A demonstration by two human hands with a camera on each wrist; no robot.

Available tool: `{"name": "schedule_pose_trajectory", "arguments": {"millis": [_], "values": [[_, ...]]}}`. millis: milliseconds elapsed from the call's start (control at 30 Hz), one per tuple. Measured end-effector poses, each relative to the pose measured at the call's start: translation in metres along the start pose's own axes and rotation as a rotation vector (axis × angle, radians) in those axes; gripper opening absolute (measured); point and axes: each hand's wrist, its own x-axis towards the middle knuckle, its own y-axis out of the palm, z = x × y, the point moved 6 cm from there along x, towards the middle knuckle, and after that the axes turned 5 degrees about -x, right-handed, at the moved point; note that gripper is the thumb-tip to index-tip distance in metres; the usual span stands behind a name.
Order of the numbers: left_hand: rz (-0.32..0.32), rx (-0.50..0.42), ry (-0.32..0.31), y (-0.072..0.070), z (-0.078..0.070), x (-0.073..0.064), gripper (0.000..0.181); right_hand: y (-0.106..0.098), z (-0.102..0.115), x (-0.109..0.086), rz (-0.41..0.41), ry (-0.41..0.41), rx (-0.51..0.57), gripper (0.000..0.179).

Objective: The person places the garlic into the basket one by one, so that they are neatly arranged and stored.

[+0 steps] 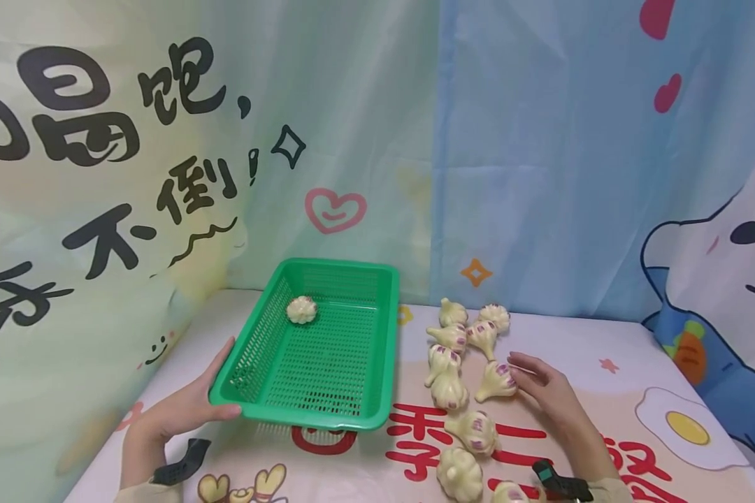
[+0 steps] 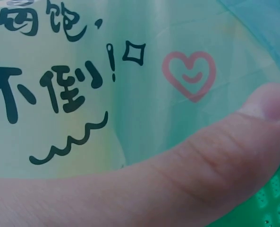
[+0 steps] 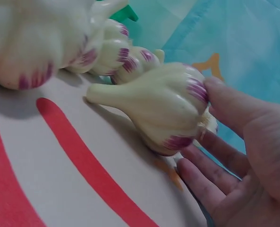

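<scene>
A green perforated plastic basket (image 1: 314, 422) stands at the left, with one garlic bulb (image 1: 301, 309) inside near its back left. My left hand (image 1: 185, 405) grips the basket's front left corner, thumb along the front rim and fingers along the side wall. In the left wrist view the thumb (image 2: 215, 156) crosses the picture beside the green basket edge. At a garlic bulb (image 3: 161, 106) lying on its side, my right hand (image 1: 550, 395) has thumb and fingertips right at the purple-streaked root end. The bulb's neck points left, away from the palm.
Several more garlic bulbs (image 1: 449, 388) lie in a loose row right of the basket, from the back toward the front. Another bulb (image 1: 459, 475) is near the front edge. A printed cloth covers the table (image 1: 610, 342); a printed curtain (image 1: 541, 175) hangs behind.
</scene>
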Motion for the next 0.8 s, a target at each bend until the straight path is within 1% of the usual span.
{"name": "schedule_pose_trajectory", "arguments": {"millis": [100, 233, 333, 400, 467, 567, 667, 800], "values": [[0.010, -0.014, -0.001, 0.001, -0.002, 0.000, 0.110, -0.001, 0.000, 0.000, 0.039, -0.029, 0.003, 0.065], [0.008, -0.003, -0.004, 0.000, -0.001, -0.001, 0.110, 0.000, 0.000, -0.001, 0.103, -0.055, 0.022, 0.062], [0.003, -0.003, 0.001, 0.000, 0.000, -0.001, 0.110, 0.002, 0.000, -0.002, 0.160, -0.089, 0.061, 0.062], [0.006, -0.016, 0.015, 0.000, 0.000, -0.001, 0.110, 0.003, 0.000, -0.002, 0.205, -0.103, 0.105, 0.062], [0.003, -0.021, 0.026, -0.001, -0.001, -0.002, 0.109, 0.006, 0.000, -0.001, 0.250, -0.103, 0.137, 0.063], [0.001, -0.021, 0.016, -0.001, -0.003, -0.003, 0.109, 0.011, 0.000, -0.001, 0.302, -0.095, 0.162, 0.062], [0.003, -0.009, 0.007, -0.001, -0.003, -0.003, 0.109, 0.014, 0.002, -0.003, 0.326, -0.097, 0.152, 0.056], [0.006, -0.007, 0.009, 0.001, -0.002, -0.001, 0.109, 0.015, 0.006, -0.005, 0.333, -0.093, 0.161, 0.049]]}}
